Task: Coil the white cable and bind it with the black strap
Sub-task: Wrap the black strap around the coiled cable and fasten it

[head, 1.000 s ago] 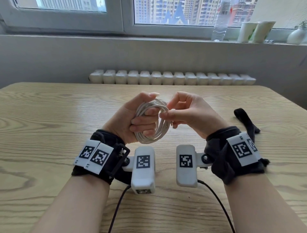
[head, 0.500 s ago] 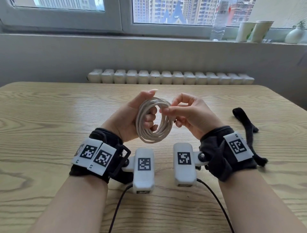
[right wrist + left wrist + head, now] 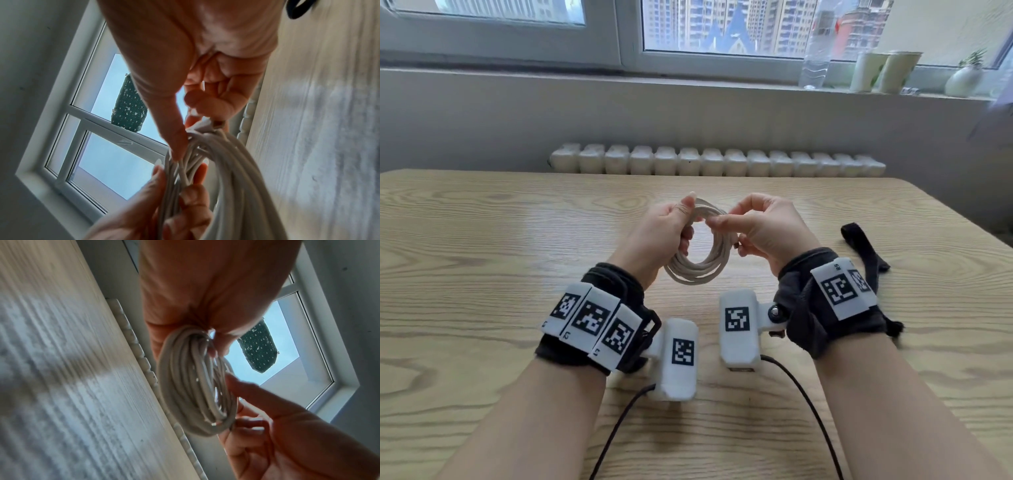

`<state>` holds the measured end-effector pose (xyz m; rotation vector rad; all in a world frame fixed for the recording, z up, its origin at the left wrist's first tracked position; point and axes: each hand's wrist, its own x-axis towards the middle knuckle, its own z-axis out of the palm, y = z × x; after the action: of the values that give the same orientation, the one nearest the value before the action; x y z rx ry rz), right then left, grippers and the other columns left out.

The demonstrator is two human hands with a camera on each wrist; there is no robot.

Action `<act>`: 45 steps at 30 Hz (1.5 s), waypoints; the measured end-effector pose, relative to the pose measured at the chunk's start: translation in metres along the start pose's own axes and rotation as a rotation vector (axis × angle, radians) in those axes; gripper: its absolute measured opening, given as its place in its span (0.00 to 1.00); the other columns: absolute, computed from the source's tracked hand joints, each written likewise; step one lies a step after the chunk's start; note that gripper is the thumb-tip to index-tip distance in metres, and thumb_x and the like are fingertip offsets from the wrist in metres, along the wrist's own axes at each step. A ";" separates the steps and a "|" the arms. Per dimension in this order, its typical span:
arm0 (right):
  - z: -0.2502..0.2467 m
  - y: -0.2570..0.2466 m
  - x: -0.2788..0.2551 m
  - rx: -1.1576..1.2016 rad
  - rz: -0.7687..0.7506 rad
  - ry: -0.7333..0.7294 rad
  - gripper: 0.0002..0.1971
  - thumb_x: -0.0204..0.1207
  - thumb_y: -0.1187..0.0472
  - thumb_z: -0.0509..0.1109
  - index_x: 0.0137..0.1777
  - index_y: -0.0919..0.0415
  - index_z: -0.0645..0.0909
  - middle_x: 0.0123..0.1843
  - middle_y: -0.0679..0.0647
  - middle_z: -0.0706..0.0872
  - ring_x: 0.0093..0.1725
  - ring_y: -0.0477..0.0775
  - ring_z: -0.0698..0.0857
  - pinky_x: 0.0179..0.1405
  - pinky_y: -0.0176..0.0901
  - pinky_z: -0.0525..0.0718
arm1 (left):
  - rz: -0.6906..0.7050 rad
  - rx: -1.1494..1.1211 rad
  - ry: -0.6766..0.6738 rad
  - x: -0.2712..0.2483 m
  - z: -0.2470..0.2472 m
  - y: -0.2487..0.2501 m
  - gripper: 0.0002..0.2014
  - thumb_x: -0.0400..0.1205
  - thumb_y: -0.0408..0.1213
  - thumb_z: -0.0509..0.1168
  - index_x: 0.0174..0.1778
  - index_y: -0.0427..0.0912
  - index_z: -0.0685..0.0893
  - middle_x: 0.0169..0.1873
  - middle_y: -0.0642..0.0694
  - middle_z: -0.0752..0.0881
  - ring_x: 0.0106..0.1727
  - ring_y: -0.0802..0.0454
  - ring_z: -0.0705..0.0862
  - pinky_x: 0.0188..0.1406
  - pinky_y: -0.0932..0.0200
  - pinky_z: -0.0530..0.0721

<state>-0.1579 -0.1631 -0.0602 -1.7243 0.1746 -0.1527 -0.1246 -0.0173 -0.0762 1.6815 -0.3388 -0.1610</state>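
Wood-grain counter point(image 3: 482, 274) lay under our forearms, and our wrist bands carried square black-and-white code tags; beside the right-hand one we could read only "RS". Just beyond them our left hand point(image 3: 661, 236) gripped the white cable point(image 3: 702, 270), its fingers curled through the ring and the thumb pressed over the top of the loops. A second ago those fingers had wrapped the bundle more tightly and the coil sat lower; now it hung open and rounder. Our right hand point(image 3: 760, 229) pinched the top strands, with the plug end point(image 3: 737, 245) tucked under its curled fingers. We judged the coiling finished, leaving only the binding. Well off to the right of that hand, the black strap point(image 3: 863, 246) lay untouched.
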 end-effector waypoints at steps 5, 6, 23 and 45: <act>-0.043 -0.013 0.009 -0.052 0.023 0.078 0.12 0.69 0.51 0.79 0.43 0.57 0.82 0.45 0.53 0.89 0.31 0.45 0.84 0.27 0.35 0.80 | -0.068 -0.151 0.047 0.009 0.010 0.010 0.20 0.87 0.46 0.52 0.45 0.34 0.82 0.29 0.47 0.73 0.25 0.56 0.69 0.24 0.65 0.72; -0.057 -0.012 0.014 -0.071 0.035 0.163 0.11 0.70 0.52 0.78 0.44 0.57 0.82 0.47 0.52 0.89 0.34 0.46 0.85 0.28 0.35 0.80 | -0.077 -0.171 0.050 0.012 0.012 0.013 0.20 0.87 0.46 0.53 0.45 0.34 0.82 0.29 0.47 0.73 0.25 0.57 0.69 0.24 0.65 0.72; -0.122 0.029 0.036 -0.147 0.358 0.391 0.13 0.64 0.63 0.83 0.44 0.66 0.83 0.39 0.55 0.86 0.36 0.48 0.84 0.37 0.39 0.85 | -0.088 -0.211 0.029 0.017 0.024 0.027 0.20 0.87 0.48 0.52 0.44 0.36 0.81 0.28 0.47 0.73 0.22 0.58 0.69 0.21 0.67 0.73; -0.046 -0.030 0.000 -0.419 0.054 -0.053 0.08 0.68 0.54 0.78 0.29 0.52 0.88 0.23 0.48 0.68 0.25 0.47 0.62 0.24 0.38 0.60 | -0.066 -0.129 -0.033 0.002 0.019 0.015 0.22 0.81 0.55 0.60 0.35 0.38 0.81 0.22 0.49 0.74 0.18 0.58 0.68 0.17 0.66 0.70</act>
<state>-0.1664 -0.2033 -0.0233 -2.1354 0.2255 -0.0307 -0.1307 -0.0378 -0.0645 1.5648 -0.2913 -0.2547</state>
